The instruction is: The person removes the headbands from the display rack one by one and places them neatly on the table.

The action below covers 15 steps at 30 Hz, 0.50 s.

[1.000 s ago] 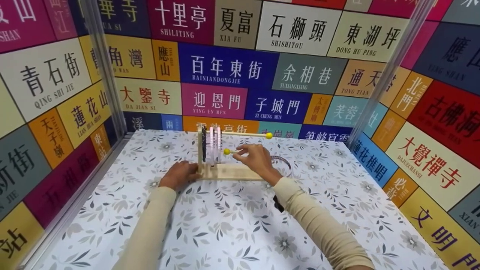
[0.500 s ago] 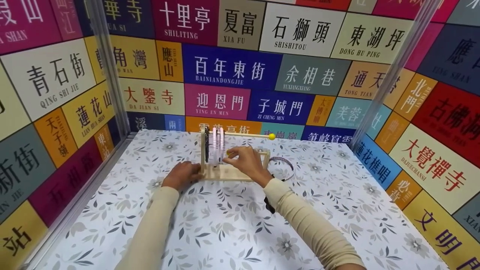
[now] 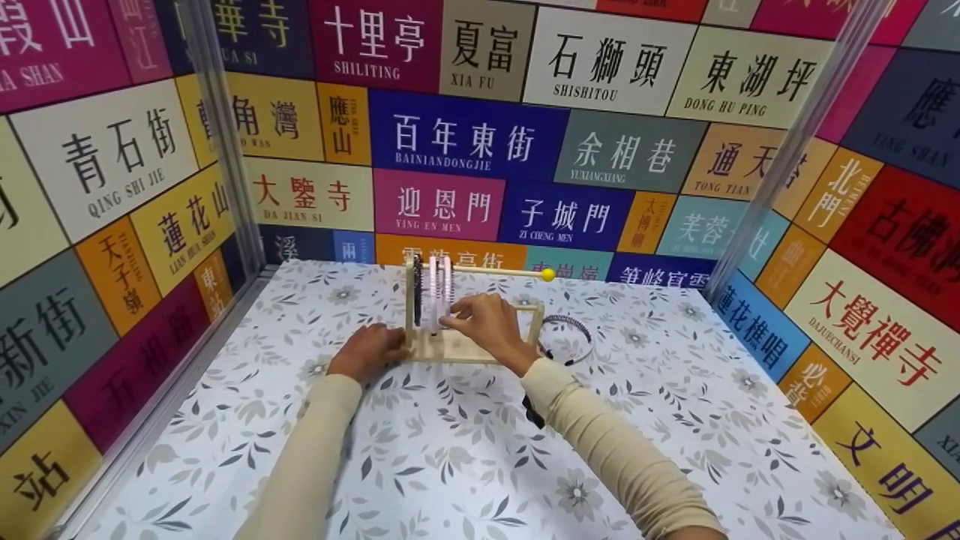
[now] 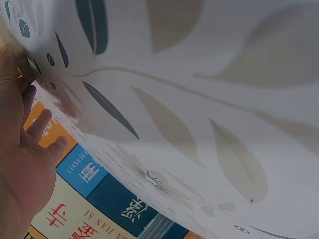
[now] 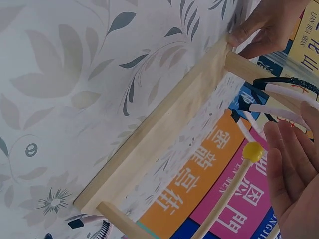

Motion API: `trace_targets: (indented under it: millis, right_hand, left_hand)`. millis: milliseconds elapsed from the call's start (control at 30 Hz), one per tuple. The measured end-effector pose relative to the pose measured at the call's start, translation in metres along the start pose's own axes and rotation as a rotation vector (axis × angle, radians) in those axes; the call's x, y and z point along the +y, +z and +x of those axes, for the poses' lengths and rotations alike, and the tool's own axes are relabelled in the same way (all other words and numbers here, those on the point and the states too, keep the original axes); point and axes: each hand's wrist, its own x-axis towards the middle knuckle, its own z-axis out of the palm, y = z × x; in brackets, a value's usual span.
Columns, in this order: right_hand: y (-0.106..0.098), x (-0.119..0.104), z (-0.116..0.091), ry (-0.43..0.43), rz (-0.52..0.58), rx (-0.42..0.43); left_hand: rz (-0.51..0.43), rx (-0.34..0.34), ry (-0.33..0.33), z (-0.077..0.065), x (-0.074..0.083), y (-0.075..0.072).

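A wooden rack stands on the table. Headbands hang near its left post: one black headband and pale pink headbands. My left hand grips the left end of the rack's base, its thumb on the wood in the right wrist view. My right hand has its fingertips at the lower end of a pink headband and seems to pinch it; the contact is partly hidden. Beside that hand, in the right wrist view, is the yellow ball of the lower peg.
Another headband lies on the table right of the rack. The upper peg ends in a yellow ball. A flower-patterned cloth covers the table. Sign-printed walls and clear corner posts surround it.
My right hand has moved left, past the lower peg's yellow ball, to the pink headbands; the ball is now hidden in the head view. My left hand stays at the rack's left end.
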Motion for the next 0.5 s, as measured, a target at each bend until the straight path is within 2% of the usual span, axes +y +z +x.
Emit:
trace_targets:
  millis: [300, 500]
  right_hand:
    - [0.0002, -0.0023, -0.0002, -0.001, -0.006, 0.017]
    - [-0.0022, -0.0001, -0.0001, 0.008, -0.004, 0.04]
  left_hand:
    - [0.039, 0.003, 0.014, 0.0003, 0.0011, 0.0011]
    - [0.028, 0.015, 0.027, 0.0008, -0.002, 0.0014]
